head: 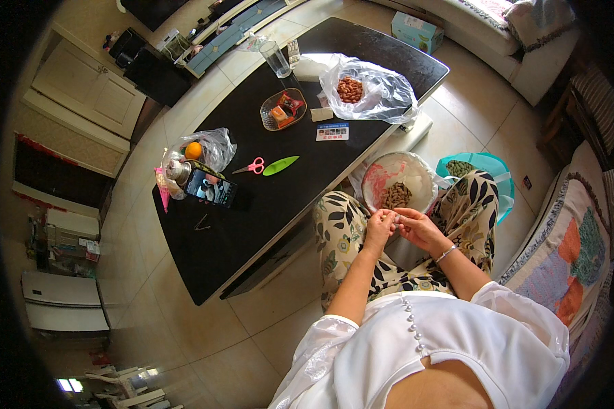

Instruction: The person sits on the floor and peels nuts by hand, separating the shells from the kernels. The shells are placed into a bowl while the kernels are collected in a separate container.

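Observation:
My left hand (379, 230) and my right hand (418, 227) meet fingertip to fingertip above my lap. Between their pinched fingers is a small pale piece (397, 219), mostly covered, so its kind cannot be told. Just beyond them stands a round bin (424, 179) lined with a plastic bag, with brown husks or shells (398, 194) at its bottom. To its right, a teal bag (502, 176) holds greenish pods or nuts (459, 167), partly hidden by my knee. On the table, reddish-brown nuts (350, 90) lie in a clear plastic bag (384, 97).
The black table (245, 220) carries pink-handled scissors (256, 165), a green sheathed knife or peeler (281, 165), a propped phone (211, 187), a snack dish (264, 120), a glass (275, 60) and a bagged orange (193, 150). A sofa cushion (547, 260) lies at my right.

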The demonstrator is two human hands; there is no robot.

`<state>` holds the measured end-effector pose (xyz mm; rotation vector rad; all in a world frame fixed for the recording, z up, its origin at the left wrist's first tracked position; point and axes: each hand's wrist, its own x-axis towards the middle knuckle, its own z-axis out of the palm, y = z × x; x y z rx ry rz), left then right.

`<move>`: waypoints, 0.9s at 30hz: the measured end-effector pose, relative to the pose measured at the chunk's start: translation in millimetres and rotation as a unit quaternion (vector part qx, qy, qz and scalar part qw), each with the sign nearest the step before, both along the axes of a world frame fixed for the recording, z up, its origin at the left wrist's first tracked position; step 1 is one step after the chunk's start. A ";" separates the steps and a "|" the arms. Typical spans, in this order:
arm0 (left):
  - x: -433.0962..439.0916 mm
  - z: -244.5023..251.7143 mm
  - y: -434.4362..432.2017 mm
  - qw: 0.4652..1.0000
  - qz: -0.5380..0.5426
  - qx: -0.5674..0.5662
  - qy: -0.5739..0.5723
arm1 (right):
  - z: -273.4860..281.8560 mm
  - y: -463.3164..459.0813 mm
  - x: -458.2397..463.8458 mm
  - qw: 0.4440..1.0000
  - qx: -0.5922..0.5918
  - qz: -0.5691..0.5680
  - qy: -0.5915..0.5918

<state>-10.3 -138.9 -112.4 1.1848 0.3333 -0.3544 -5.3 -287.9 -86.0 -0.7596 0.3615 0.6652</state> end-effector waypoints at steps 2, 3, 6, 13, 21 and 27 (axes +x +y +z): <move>1.4 -0.5 0.3 0.999 0.017 -0.037 0.008 | 0.1 -0.4 1.5 1.000 0.001 -0.001 0.001; 2.2 -0.6 1.8 0.998 0.029 -0.062 0.013 | -1.2 -1.0 2.7 1.000 0.001 -0.003 0.000; 2.4 1.0 3.2 0.992 0.057 -0.110 0.017 | -5.6 -5.2 4.9 1.000 0.027 -0.002 -0.003; 6.7 7.6 8.1 0.974 0.117 -0.180 0.072 | 4.4 6.7 16.9 0.990 0.130 -0.050 -0.003; 4.6 25.1 12.5 0.962 0.077 -0.263 0.020 | 62.8 19.1 29.6 0.939 0.343 -0.010 -0.010; 2.3 33.1 7.2 0.972 0.081 -0.219 0.009 | 76.4 22.1 25.1 0.930 0.367 -0.010 0.005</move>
